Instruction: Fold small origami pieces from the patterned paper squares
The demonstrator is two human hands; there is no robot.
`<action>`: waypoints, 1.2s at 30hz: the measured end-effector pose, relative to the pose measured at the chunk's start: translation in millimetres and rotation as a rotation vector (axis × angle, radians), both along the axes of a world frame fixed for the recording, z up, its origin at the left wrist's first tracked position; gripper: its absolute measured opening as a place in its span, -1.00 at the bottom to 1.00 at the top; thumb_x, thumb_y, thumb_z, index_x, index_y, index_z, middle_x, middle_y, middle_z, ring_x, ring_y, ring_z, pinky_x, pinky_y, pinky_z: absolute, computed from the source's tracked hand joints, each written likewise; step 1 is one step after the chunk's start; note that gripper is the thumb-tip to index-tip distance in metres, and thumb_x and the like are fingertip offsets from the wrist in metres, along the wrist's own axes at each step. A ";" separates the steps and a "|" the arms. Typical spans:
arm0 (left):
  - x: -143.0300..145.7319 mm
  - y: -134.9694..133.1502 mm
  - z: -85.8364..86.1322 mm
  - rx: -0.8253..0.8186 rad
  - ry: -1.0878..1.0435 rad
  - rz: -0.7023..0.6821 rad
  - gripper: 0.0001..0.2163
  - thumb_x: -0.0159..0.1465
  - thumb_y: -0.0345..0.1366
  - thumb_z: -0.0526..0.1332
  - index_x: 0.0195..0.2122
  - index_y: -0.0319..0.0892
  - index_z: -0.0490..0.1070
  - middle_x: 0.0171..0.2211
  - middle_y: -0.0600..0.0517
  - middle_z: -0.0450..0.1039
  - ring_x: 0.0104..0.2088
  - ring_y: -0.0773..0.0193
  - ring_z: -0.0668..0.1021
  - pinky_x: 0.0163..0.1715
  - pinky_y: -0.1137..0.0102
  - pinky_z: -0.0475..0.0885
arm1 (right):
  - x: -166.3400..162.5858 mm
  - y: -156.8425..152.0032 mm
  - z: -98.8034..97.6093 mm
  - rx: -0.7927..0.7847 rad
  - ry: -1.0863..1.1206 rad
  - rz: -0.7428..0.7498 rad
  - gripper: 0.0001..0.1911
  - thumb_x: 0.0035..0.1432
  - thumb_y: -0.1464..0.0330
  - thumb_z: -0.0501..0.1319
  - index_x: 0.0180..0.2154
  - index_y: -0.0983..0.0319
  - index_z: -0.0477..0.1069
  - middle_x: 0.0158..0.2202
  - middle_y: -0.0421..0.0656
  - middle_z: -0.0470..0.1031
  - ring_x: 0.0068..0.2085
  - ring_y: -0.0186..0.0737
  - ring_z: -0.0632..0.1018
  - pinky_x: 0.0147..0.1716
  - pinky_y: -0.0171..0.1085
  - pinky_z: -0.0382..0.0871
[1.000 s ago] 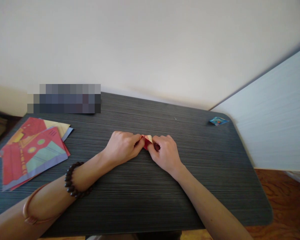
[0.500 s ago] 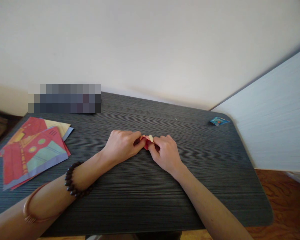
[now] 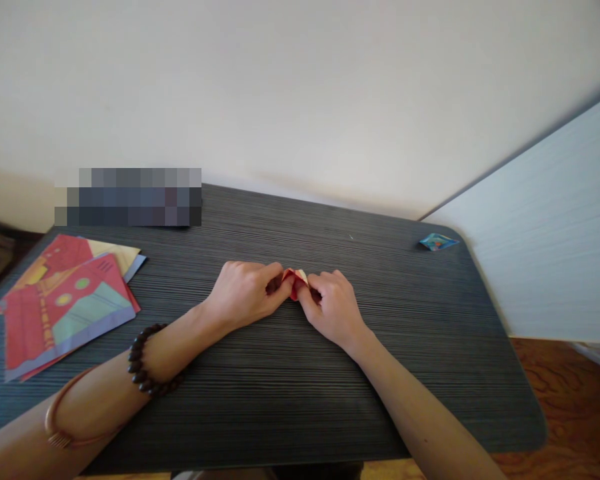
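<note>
A small red and cream piece of folded paper (image 3: 295, 283) is pinched between my two hands, just above or on the middle of the dark table. My left hand (image 3: 247, 288) grips its left side between thumb and forefinger. On the right side, my right hand (image 3: 334, 305) holds it with thumb and fingers closed. Much of the paper is hidden by the fingertips. Its upper edge stands up, and a fold shows red inside. Dark beads circle my left wrist.
Several printed paper sheets (image 3: 70, 307) lie overlapping at the left of the table (image 3: 260, 413). A blue folded paper piece (image 3: 438, 242) rests near the far right corner. A blurred-out object (image 3: 130, 200) stands at the back left, by the wall. A pale panel (image 3: 555, 233) borders the right side.
The folded paper has shifted shape slightly between my fingers: its cream top flap shows less, and more red inside shows. Both hands stay in nearly the same place.
</note>
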State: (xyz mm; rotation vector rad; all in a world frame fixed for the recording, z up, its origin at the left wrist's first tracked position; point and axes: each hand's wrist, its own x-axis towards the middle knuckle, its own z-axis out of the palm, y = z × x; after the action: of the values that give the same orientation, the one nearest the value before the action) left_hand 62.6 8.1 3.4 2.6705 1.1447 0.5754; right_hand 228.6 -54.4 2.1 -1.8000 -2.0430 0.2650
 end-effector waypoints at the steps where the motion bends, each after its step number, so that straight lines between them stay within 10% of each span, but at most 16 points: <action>1: 0.0 0.3 -0.3 -0.003 0.003 -0.001 -0.70 0.25 -0.18 0.08 -0.59 -0.19 0.34 -0.66 0.07 0.41 -0.65 0.35 0.40 -0.59 0.44 0.08 | 0.1 -0.4 0.5 0.005 0.008 0.004 -0.62 0.24 0.30 0.04 -0.62 0.23 0.21 -0.64 -0.26 0.30 -0.55 -0.37 0.28 -0.40 -0.28 0.06; 13: -2.9 2.9 -0.1 -0.063 -0.009 -0.004 -0.73 0.22 -0.20 0.11 -0.57 -0.20 0.39 -0.66 0.06 0.42 -0.63 0.34 0.44 -0.58 0.43 0.18 | 5.4 -3.1 -6.2 0.155 0.406 0.055 -0.80 0.20 0.41 0.08 -0.12 0.17 0.35 -0.33 -0.22 0.52 -0.47 -0.39 0.47 -0.40 -0.37 0.35; 22: 2.9 7.5 14.7 -1.062 -0.618 0.089 -0.61 0.22 -0.12 0.20 -0.02 -0.28 0.36 -0.34 -0.07 0.59 -0.35 0.21 0.61 -0.49 0.45 0.53 | 6.9 0.3 -4.4 0.140 0.713 -0.008 -0.84 0.20 0.37 0.15 -0.16 0.21 0.41 -0.25 -0.16 0.57 -0.53 -0.40 0.56 -0.55 -0.39 0.42; 36: -3.1 16.2 20.8 -1.367 -0.806 0.029 -0.67 0.23 -0.21 0.21 -0.04 -0.28 0.37 -0.21 -0.13 0.54 -0.20 0.11 0.58 -0.39 0.29 0.60 | 9.8 0.3 -6.3 0.151 0.718 0.068 -0.87 0.19 0.43 0.15 -0.20 0.21 0.41 -0.33 -0.18 0.56 -0.45 -0.36 0.60 -0.43 -0.37 0.48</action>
State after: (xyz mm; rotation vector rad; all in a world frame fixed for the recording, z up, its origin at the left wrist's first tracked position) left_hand 59.6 24.2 24.2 1.0913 0.8042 0.4927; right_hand 238.4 -54.2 -4.3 -1.2847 -1.5552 0.6503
